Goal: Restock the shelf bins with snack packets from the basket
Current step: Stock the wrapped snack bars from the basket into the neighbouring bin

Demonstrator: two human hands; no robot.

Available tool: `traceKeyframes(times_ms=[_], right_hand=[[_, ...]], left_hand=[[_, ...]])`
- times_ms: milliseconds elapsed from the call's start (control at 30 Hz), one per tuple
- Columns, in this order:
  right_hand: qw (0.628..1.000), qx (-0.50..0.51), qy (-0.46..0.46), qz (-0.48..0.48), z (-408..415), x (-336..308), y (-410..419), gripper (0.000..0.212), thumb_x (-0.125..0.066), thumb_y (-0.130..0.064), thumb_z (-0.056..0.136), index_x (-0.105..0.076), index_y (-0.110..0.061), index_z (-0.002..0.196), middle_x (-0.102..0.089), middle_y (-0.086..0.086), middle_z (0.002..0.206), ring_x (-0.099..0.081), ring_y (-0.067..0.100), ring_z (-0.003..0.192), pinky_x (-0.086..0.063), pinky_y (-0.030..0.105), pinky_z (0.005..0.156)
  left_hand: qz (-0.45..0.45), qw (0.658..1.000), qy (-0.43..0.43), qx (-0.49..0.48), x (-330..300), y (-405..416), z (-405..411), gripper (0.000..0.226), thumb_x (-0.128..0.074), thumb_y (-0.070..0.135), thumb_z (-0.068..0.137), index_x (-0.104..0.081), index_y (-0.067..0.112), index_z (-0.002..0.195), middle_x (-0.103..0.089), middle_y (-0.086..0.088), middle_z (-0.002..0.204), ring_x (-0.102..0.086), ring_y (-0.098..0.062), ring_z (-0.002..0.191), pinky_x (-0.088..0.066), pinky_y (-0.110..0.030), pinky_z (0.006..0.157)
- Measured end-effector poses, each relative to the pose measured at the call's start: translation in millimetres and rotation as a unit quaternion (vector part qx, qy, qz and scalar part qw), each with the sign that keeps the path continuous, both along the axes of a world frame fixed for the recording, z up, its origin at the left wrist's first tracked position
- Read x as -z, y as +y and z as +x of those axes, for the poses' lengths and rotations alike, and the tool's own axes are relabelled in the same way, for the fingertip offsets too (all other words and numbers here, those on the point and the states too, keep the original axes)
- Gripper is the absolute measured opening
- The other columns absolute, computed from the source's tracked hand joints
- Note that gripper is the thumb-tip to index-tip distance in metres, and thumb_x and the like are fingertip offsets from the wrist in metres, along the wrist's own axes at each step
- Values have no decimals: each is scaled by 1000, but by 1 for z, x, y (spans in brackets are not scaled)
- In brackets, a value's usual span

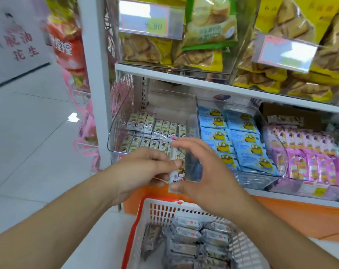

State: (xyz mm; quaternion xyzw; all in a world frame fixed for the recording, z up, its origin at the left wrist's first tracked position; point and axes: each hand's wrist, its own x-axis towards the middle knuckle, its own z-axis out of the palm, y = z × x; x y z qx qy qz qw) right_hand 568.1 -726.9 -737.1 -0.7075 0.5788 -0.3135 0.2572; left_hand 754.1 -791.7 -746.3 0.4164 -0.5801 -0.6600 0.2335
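While both hands meet in front of the lower shelf, a small snack packet (177,172) with a cartoon face stands upright between them, just above the basket rim. The left hand (145,171) pinches its left edge, thumb on the front; the right hand (199,171) has thumb beneath and fingers arched over the top, its grip half spread around the packet. Behind sits a clear bin (122,133) with rows of matching grey-and-yellow packets. Beside it, a second clear bin (261,117) holds blue packets, then pink ones (316,162) farther right. Below, a white-and-orange basket (160,208) carries silver-wrapped packets (193,241). The white shelf (184,78) above bears bins of yellow bagged biscuits. Pale tiled floor (32,133) stretches left.
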Motion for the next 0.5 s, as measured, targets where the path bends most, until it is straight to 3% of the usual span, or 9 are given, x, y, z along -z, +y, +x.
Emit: traceKeyframes(times_ms=[67,133,200,267,333,400,500], right_hand=[[1000,20,1,-21,9,-6,-27,78,-93,-20,72,-56,-44,136,-48,-28,142,-41,-11,134,-34,10,108],[998,39,17,-38,16,-6,-61,77,-93,-23,72,-56,-41,137,-52,-24,141,-45,-1,134,-38,21,112],[997,57,39,-22,20,1,-100,81,-94,-29,72,-52,-38,141,-53,-17,141,-47,11,135,-43,35,113],[995,69,74,12,25,10,-140,90,-95,-32,71,-47,-32,147,-53,-8,145,-48,20,137,-45,42,113],[992,78,81,51,28,21,-174,95,-96,-26,72,-44,-25,151,-52,-1,150,-49,24,138,-46,37,110],[990,87,64,94,32,30,-198,91,-94,-18,75,-44,-22,151,-51,2,151,-54,24,132,-47,27,97],[985,104,55,125,35,39,-222,81,-91,-11,79,-48,-23,147,-55,5,144,-60,22,112,-53,29,85]], left_hand=[[-45,998,-6,-41,-2,-12,6,30,-72,42,94,-72,14,82,-63,0,72,-62,-15,73,-55,-39,84],[-156,979,-91,-93,-1,-26,14,33,-63,51,97,-76,22,91,-73,9,80,-68,-9,80,-55,-36,86],[-276,931,-203,-129,3,-37,23,30,-56,52,98,-73,28,97,-72,10,87,-66,-6,85,-51,-31,80],[-335,891,-284,-117,11,-46,31,30,-49,47,102,-70,25,104,-69,7,95,-63,-14,93,-48,-33,80],[-334,883,-317,-89,23,-53,36,32,-44,44,105,-68,24,109,-68,3,100,-61,-20,98,-48,-35,86],[-330,889,-311,-70,37,-55,37,30,-41,42,106,-66,26,108,-68,3,98,-60,-20,98,-48,-37,89],[-379,854,-351,-61,53,-55,34,34,-31,44,105,-62,30,100,-68,8,98,-58,-20,101,-43,-39,94]])
